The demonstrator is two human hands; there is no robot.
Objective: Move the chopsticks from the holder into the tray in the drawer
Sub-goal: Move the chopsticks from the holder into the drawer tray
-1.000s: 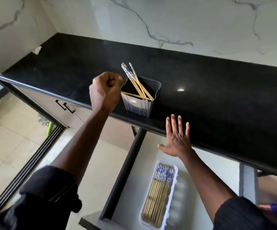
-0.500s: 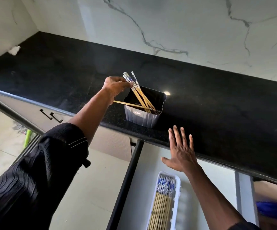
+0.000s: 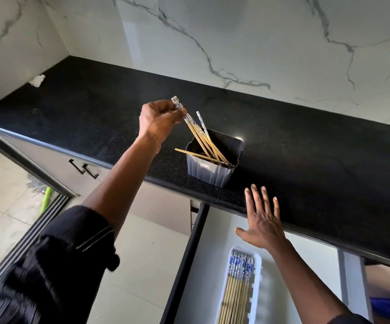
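the left hand (image 3: 158, 118) pinches the patterned tops of a few chopsticks (image 3: 195, 132) leaning in the holder (image 3: 209, 171) on the counter (image 3: 306, 148). the right hand (image 3: 263, 220) hovers flat and empty above the open drawer (image 3: 209, 253), where the tray (image 3: 257, 277) already holds a row of sticks. to lift cleanly, draw along the sticks' own slant so their tips clear the rim without tipping the holder; one stick lying crosswise could snag, so leave it for another pass.

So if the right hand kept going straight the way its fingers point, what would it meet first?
Probably the front edge of the black countertop: the open right hand points at it, fingertips overlapping it already, though depth is unclear.
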